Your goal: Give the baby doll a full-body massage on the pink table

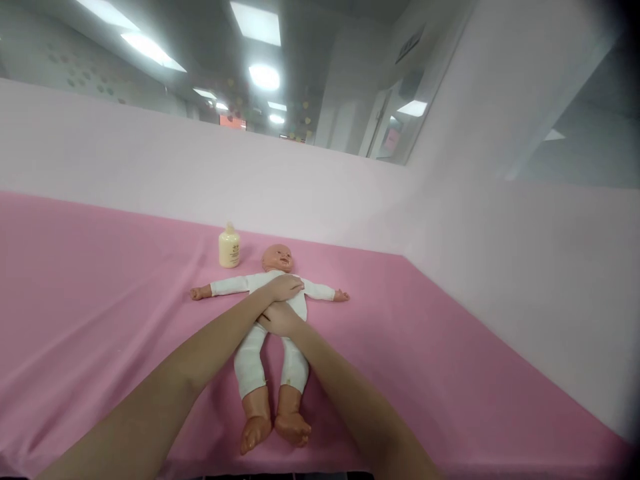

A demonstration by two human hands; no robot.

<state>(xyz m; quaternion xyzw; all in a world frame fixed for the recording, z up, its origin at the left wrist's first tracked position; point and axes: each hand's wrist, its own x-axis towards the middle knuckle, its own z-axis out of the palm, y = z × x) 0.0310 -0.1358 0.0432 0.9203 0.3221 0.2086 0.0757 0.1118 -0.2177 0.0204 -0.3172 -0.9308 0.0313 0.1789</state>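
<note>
A table covered with a pink cloth (450,373) fills the lower half of the view, the cloth creased toward eight o'clock. It is enclosed by pale pink partition panels: a long one (150,160) runs across from nine o'clock toward the middle, and a second (525,267) stands at three o'clock, the two meeting in a corner just right of centre. Above the panels, at twelve o'clock, a grey ceiling is seen, lit by rectangular light panels (257,23) and a round lamp (264,77). At one o'clock a white doorway (380,127) is seen. At eleven o'clock a far wall (75,73) dotted with small shapes can be made out.
</note>
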